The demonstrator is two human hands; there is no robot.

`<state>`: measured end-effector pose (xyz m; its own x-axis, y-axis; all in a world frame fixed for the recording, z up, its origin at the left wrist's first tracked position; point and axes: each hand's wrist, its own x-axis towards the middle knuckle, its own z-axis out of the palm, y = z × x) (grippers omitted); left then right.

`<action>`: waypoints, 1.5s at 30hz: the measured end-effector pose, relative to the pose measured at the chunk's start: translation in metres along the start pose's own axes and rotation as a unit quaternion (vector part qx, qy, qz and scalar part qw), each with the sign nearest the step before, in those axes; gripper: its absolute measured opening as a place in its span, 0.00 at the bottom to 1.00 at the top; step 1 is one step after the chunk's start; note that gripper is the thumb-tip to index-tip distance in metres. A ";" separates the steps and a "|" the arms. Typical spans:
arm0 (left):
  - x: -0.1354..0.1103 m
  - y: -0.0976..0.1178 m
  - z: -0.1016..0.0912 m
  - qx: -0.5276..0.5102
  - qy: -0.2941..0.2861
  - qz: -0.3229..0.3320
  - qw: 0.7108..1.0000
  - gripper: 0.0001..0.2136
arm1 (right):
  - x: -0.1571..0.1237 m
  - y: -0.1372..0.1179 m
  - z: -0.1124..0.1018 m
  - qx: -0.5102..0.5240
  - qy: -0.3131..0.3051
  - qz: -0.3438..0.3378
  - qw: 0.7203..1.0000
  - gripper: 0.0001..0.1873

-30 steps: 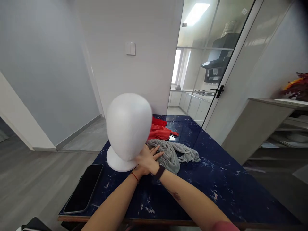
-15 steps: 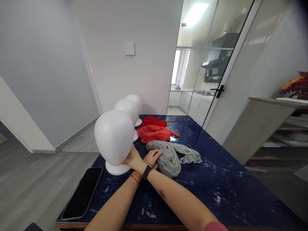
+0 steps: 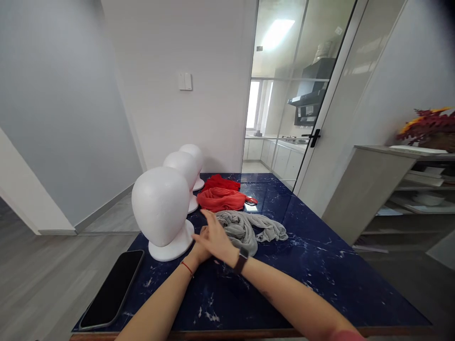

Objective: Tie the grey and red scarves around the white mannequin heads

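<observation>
A white foam mannequin head (image 3: 160, 203) stands upright on its round base near the left side of the table. My right hand (image 3: 216, 239), with a dark watch at its wrist, is beside that base. Its fingers are spread and hold nothing. Behind and below it is my left hand (image 3: 201, 251), with a red string bracelet at the wrist; its fingers are mostly hidden. Just past both hands lies a grey scarf (image 3: 243, 232), bunched up with one end trailing right. Whether the left hand touches the scarf is hidden.
Two more foam heads (image 3: 181, 166) (image 3: 193, 154) stand in a row behind the first. A coral scarf (image 3: 222, 199) and a red scarf (image 3: 221, 182) lie beyond the grey one. A phone (image 3: 113, 288) rests at the dark blue marbled table's (image 3: 302, 284) near left corner.
My right hand has let go of the foam head's neck and moved right, fingers spreading. My left hand has drawn back left from the grey scarf. The view has shifted slightly.
</observation>
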<state>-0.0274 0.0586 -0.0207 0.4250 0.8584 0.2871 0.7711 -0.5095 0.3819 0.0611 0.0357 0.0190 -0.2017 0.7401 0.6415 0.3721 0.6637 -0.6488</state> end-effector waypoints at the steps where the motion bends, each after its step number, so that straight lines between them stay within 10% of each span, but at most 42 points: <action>1: -0.002 0.000 -0.004 -0.001 0.008 0.004 1.000 0.12 | -0.003 0.012 -0.019 -0.035 -0.017 -0.026 0.999 0.33; 5: -0.003 -0.002 -0.012 0.024 0.061 -0.012 0.998 0.08 | -0.019 0.080 -0.090 -0.209 0.008 0.036 0.977 0.35; 9: 0.000 -0.005 -0.014 0.013 0.044 -0.042 0.998 0.06 | -0.033 0.127 -0.113 -0.260 -0.005 0.180 0.948 0.42; 17: -0.002 0.010 -0.008 -0.200 0.003 -0.065 0.978 0.06 | -0.047 0.071 -0.059 -0.118 -0.109 0.031 0.986 0.45; 21: -0.001 0.012 -0.008 -0.348 0.009 -0.068 0.935 0.09 | -0.038 0.068 -0.071 -0.063 -0.120 0.050 0.989 0.35; 30: -0.001 0.008 -0.013 -0.294 0.222 -0.152 0.917 0.08 | -0.016 0.092 -0.129 -0.045 0.242 0.131 0.960 0.26; 36: 0.000 0.005 -0.002 -0.185 0.208 -0.090 0.956 0.33 | -0.020 0.091 -0.119 -0.065 -0.076 0.060 0.993 0.34; 41: -0.007 0.007 0.005 -0.085 0.130 -0.073 0.985 0.29 | -0.025 0.092 -0.123 -0.182 0.081 0.111 0.974 0.30; 45: -0.005 0.005 0.014 -0.076 0.034 -0.052 0.995 0.33 | -0.038 0.098 -0.100 -0.172 0.025 0.141 0.975 0.35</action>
<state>-0.0193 0.0531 -0.0324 0.3096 0.9037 0.2957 0.7259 -0.4255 0.5404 0.1956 0.0619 -0.0274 -0.0065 0.8761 0.4821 0.6894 0.3532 -0.6324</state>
